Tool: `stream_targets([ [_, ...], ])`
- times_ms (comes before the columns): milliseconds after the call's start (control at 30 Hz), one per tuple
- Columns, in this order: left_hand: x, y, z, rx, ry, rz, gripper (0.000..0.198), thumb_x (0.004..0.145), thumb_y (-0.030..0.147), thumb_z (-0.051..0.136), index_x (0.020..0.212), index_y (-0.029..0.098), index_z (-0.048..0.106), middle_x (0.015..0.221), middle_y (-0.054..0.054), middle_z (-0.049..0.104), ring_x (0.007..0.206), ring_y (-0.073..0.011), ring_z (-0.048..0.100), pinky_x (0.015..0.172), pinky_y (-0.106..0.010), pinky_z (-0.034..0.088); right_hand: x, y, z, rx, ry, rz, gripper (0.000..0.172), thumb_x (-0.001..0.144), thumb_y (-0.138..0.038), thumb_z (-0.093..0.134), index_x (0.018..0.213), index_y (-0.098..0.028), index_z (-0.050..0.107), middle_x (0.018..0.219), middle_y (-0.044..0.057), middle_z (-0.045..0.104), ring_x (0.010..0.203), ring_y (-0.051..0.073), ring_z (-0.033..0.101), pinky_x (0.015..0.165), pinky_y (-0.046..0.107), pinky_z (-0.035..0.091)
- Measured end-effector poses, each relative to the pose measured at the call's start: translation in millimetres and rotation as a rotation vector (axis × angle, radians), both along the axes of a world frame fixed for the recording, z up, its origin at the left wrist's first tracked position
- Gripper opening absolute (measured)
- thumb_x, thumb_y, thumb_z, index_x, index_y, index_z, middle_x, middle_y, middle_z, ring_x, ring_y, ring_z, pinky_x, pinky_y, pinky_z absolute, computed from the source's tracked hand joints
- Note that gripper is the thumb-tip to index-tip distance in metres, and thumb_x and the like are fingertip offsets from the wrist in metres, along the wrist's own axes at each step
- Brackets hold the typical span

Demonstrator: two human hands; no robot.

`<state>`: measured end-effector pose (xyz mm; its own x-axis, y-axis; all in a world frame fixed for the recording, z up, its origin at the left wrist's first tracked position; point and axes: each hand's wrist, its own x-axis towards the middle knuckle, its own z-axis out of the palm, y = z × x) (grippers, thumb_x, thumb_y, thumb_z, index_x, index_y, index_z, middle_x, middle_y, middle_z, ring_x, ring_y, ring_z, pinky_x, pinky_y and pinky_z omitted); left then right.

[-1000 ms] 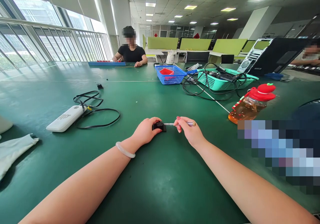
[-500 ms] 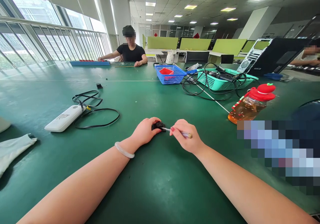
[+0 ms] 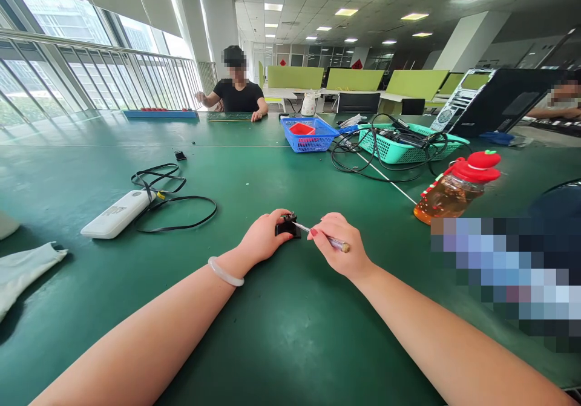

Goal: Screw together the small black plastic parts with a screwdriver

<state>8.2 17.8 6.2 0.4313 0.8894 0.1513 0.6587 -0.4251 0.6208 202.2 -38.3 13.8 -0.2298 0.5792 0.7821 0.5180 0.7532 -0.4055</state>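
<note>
A small black object rests on the green table in the middle of the head view. My left hand, with a pale bangle at its wrist, grips the object from its left side, thumb in front and fingers behind. In my right hand is a thin screwdriver-like tool with a clear handle and a metal shaft. The shaft points left, and its tip is at the upper right of the black object; whether it touches is too small to tell.
A white power bank with a black cable lies left. Behind are a small black piece, a blue basket and a green basket. A red-lidded bottle lies right; a person sits opposite.
The tool's tip has risen slightly, and the top part of the black object appears raised. The person opposite has lifted a hand off the long blue tray, which has shifted a little left.
</note>
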Motion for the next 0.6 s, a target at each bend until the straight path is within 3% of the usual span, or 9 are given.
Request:
stream_targets([
  [133,-0.3,0.9,-1.2,-0.001,-0.008,-0.007,0.049,0.08,0.025,0.068,0.126,0.025,0.053,0.115,-0.004,0.072,0.11,-0.0247,0.064,0.097,-0.04,0.049,2.4,1.7,-1.5,-0.05,0.035,-0.089,0.028,0.093,-0.028,0.05,0.068,-0.024,0.063,0.058,-0.002,0.062,0.059,0.015,0.057,0.075,0.033,0.047],
  [400,-1.7,0.7,1.1,0.063,0.086,-0.053,0.038,0.084,0.03,0.062,0.122,0.025,0.061,0.118,-0.004,0.069,0.109,-0.0245,0.061,0.096,-0.038,0.05,6.2,5.6,2.4,-0.218,0.101,-0.367,0.041,0.093,-0.036,0.048,0.056,-0.023,0.058,0.059,0.001,0.064,0.064,0.017,0.062,0.07,0.03,0.045],
  [500,-1.9,0.0,0.9,0.067,0.122,-0.053,0.044,0.082,0.031,0.063,0.125,0.024,0.06,0.118,-0.006,0.068,0.11,-0.0254,0.06,0.097,-0.039,0.05,4.5,1.7,6.1,-0.231,0.136,-0.359,0.043,0.093,-0.04,0.047,0.055,-0.022,0.058,0.059,0.002,0.063,0.067,0.018,0.062,0.07,0.03,0.044],
  [600,-2.2,0.0,-0.7,0.079,0.133,-0.069,0.045,0.081,0.029,0.064,0.125,0.025,0.061,0.116,-0.006,0.068,0.109,-0.0254,0.06,0.097,-0.04,0.049,0.7,-0.7,6.5,-0.331,0.145,-0.255,0.043,0.092,-0.045,0.047,0.058,-0.022,0.061,0.055,0.001,0.058,0.064,0.017,0.059,0.064,0.028,0.042],
])
